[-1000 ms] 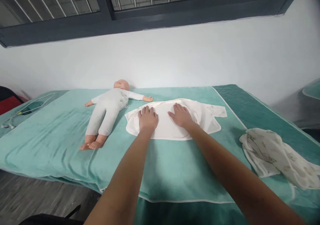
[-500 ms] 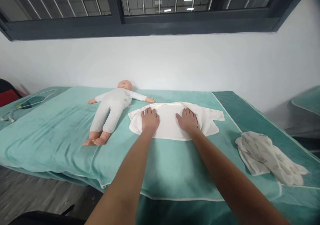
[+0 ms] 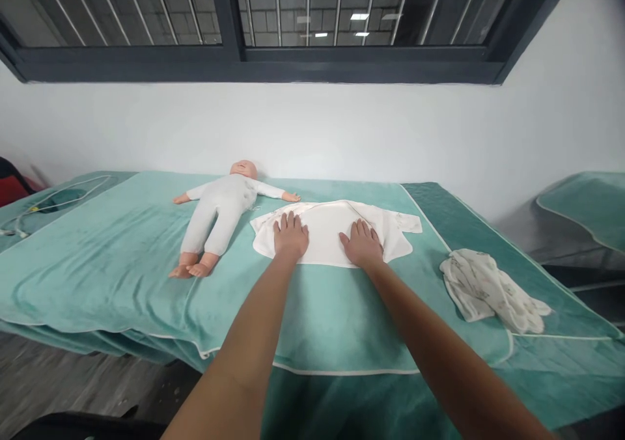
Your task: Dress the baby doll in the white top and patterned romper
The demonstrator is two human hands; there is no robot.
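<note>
White wide-lying fabric top (image 3: pixel 325 235) laid on teal plush cover (image 3: pixel 342 323)

Its left part is pressed by the bare left hand (image 3: pixel 291 237), its right by the bare right hand (image 3: pixel 362 243); fingers loosely spread, nothing visibly pinched. Creases could be caused by uneven dragging. Its long axis is laid left to right, one printed sleeve (image 3: pixel 409 222) pointed right.

Infant shirt (image 3: pixel 325 235): white, with a faint small print on the sleeve. Second garment (image 3: pixel 488 290): off-white, scattered muted brown-green motifs. Baby doll (image 3: pixel 225 198): white body and limbs, grey marking on the chest, pink-tan head, hands and feet. Blanket (image 3: pixel 342 329): plain light teal, white edging. Bed sheet (image 3: pixel 471 235): dark teal, white edging. Wall (image 3: pixel 342 127): plain white. Window frame (image 3: pixel 342 69): dark blue-grey. Window bars (image 3: pixel 338 10): silver. Cable (image 3: pixel 20 227): white, yellow spot. Floor (image 3: pixel 73 375): streaked grey.
</note>
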